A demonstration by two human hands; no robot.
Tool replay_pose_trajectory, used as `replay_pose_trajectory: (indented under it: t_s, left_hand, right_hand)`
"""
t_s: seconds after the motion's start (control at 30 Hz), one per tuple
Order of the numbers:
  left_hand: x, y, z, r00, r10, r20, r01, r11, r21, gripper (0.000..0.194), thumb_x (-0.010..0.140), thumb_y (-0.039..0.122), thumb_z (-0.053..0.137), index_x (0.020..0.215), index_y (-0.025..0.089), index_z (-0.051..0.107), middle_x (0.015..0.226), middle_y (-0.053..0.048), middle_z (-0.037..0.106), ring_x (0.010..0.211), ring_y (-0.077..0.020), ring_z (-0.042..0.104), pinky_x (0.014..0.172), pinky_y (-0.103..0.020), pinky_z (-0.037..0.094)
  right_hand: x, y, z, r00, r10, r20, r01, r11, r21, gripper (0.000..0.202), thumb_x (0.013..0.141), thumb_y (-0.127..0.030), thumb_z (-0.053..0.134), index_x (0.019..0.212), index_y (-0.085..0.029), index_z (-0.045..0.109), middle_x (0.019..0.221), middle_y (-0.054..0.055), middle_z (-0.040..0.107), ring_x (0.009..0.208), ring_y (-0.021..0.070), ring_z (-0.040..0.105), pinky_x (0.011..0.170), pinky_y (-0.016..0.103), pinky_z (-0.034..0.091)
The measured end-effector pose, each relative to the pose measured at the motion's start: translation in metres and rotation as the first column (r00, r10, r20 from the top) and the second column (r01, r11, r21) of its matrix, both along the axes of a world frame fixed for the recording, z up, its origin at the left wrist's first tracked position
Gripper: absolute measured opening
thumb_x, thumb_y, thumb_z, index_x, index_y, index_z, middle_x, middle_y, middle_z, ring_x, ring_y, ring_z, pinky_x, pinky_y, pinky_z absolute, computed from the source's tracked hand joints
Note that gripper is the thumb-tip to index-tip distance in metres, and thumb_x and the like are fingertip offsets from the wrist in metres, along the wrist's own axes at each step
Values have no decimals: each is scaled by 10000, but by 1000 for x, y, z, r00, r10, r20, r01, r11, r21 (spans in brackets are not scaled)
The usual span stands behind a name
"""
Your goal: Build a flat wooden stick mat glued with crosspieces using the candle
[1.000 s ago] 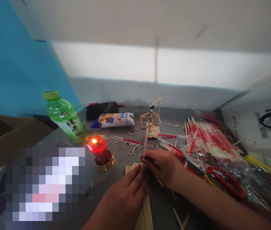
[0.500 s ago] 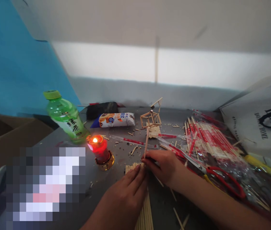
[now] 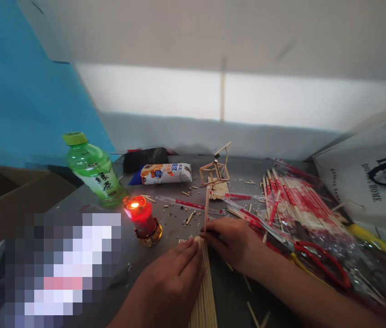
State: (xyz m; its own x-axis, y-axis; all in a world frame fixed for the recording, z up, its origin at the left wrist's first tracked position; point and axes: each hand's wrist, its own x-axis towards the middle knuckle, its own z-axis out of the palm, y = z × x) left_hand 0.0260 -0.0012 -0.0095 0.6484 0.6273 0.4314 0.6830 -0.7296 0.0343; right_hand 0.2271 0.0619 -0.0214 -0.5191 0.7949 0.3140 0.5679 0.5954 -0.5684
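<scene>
Side by side on the grey table lies a flat row of wooden sticks (image 3: 206, 291). My left hand (image 3: 172, 282) rests palm down over the upper left part of this row, its fingers stretched out. Just right of the row's far end, my right hand (image 3: 230, 237) pinches the lower end of a short stick (image 3: 207, 207), which points up and away. Beyond it stands a small frame of glued sticks (image 3: 215, 172) on another flat row of sticks (image 3: 218, 190). A lit red candle (image 3: 144, 221) in a gold base stands left of my hands.
A green bottle (image 3: 93, 171) and a snack packet (image 3: 165, 173) stand and lie at the back left. Red-handled scissors (image 3: 322, 259) and wrapped sticks (image 3: 298, 193) cover the right side, by a white bag (image 3: 373, 173). Stick bits are scattered about.
My left hand has shifted slightly left, uncovering more of the stick row. The short stick in my right hand now tilts less and sits slightly left. The view has shifted a little.
</scene>
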Motion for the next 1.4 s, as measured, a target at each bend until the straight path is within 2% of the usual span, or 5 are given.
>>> replay_pose_trajectory:
  t_s: [0.3, 0.63, 0.87, 1.07, 1.4]
  left_hand:
    - [2, -1, -1, 999, 3, 53, -3, 1000, 1, 403, 923, -9, 401, 1051, 76, 774, 1130, -135, 793, 1063, -198, 751, 1078, -281, 512]
    - [2, -1, -13, 994, 52, 98, -52, 999, -11, 342, 1004, 107, 449, 1105, 117, 776, 1191, -101, 777, 1100, -191, 734, 1079, -250, 506]
    - [-2, -1, -7, 1000, -5, 17, 6, 999, -31, 347, 1005, 127, 441, 1204, 102, 725, 1256, -130, 745, 1165, -212, 700, 1088, -278, 509]
    - [-1, 5, -11, 996, -24, 80, 21, 999, 34, 401, 985, 80, 372, 1152, 91, 737, 1177, -137, 776, 1072, -207, 743, 1039, -280, 545]
    - [-2, 4, 0, 998, -26, 63, 22, 997, 68, 382, 967, 80, 400, 1105, 90, 756, 1130, -139, 792, 1036, -206, 750, 1045, -268, 529]
  right_hand:
    - [2, 1, -2, 1000, 1, 9, -2, 1000, 19, 120, 972, -232, 597, 951, -214, 714, 861, 32, 744, 787, 191, 668, 724, 287, 473]
    - [1, 0, -2, 1000, -9, -26, 9, 1000, -2, 114, 960, -226, 623, 988, -197, 729, 915, 42, 769, 822, 194, 697, 753, 291, 496]
    - [1, -1, -2, 1000, -6, -19, 6, 1000, 12, 108, 956, -210, 620, 971, -203, 727, 902, 37, 765, 802, 188, 684, 739, 283, 479]
    - [0, -1, -4, 1000, 6, 5, -6, 1000, 19, 122, 962, -235, 612, 933, -200, 725, 828, 31, 744, 745, 183, 649, 696, 278, 449]
    - [1, -1, -6, 1000, 8, -12, -8, 1000, -5, 127, 967, -230, 611, 979, -198, 733, 881, 30, 757, 780, 179, 661, 724, 277, 455]
